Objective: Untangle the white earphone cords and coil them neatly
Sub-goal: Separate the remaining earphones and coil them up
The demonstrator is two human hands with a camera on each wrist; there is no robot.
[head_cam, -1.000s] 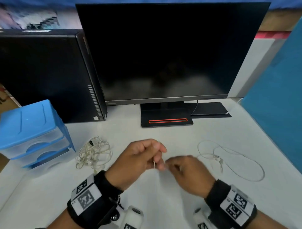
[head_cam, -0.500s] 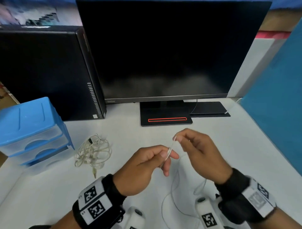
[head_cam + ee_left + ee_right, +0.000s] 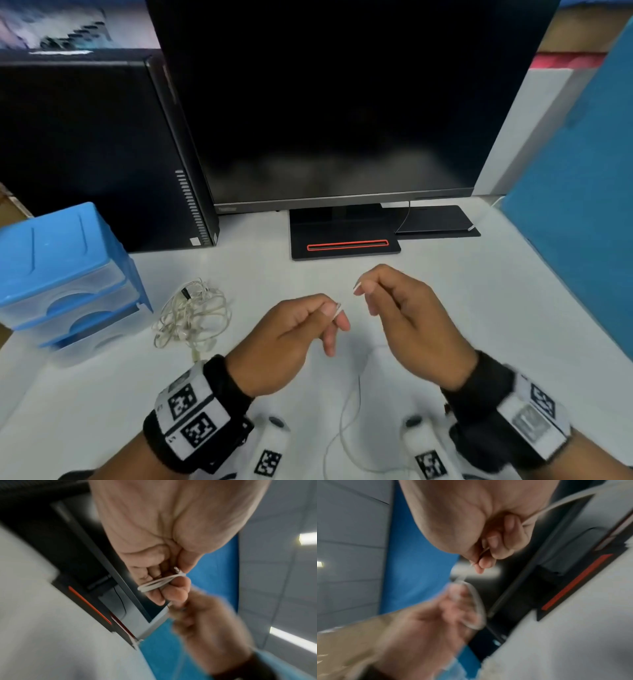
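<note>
My left hand (image 3: 329,313) is raised over the white desk and pinches a thin white earphone cord (image 3: 158,583), wound in a few small loops round its fingertips. My right hand (image 3: 363,289) is a little right of it and farther back, pinching the same cord (image 3: 483,551) between thumb and forefinger. The rest of that cord (image 3: 346,421) hangs down in a slack loop between my wrists. A second, tangled bundle of white earphone cords (image 3: 191,315) lies on the desk to the left, touched by neither hand.
A blue plastic drawer unit (image 3: 65,270) stands at the left edge, by the tangled bundle. A black computer tower (image 3: 99,150) and a monitor (image 3: 342,102) on its base (image 3: 344,241) fill the back. A blue partition (image 3: 579,205) closes the right side.
The cord that lay spread on the desk to the right has been drawn in to the hands. My right hand rose from beside the left and carried the cord up and back.
</note>
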